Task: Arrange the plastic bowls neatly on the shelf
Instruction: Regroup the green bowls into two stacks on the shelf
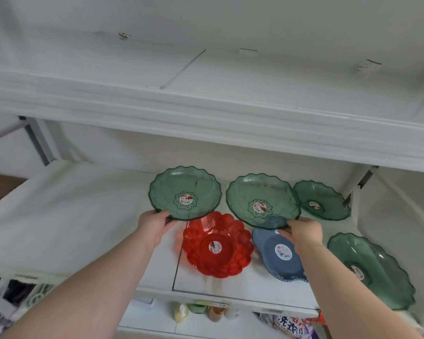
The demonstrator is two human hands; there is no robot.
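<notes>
Each of my hands grips a clear green scalloped bowl by its near rim above the white shelf (pixel 83 216). My left hand (pixel 154 225) holds the left green bowl (pixel 185 193). My right hand (pixel 302 232) holds the middle green bowl (pixel 262 200), tilted up. A red flower-shaped bowl (pixel 217 245) rests on the shelf between my hands. A blue oval bowl (pixel 279 255) lies partly under my right hand. Two more green bowls sit at the right: one at the back (pixel 322 200), one at the front edge (pixel 372 267).
An upper white shelf (pixel 206 111) overhangs the bowls closely. The shelf's left half is bare white board. Shelf brackets stand at the back left (pixel 38 140) and back right (pixel 364 178). Below the front edge are small bottles (pixel 181 313) and a printed bag (pixel 291 325).
</notes>
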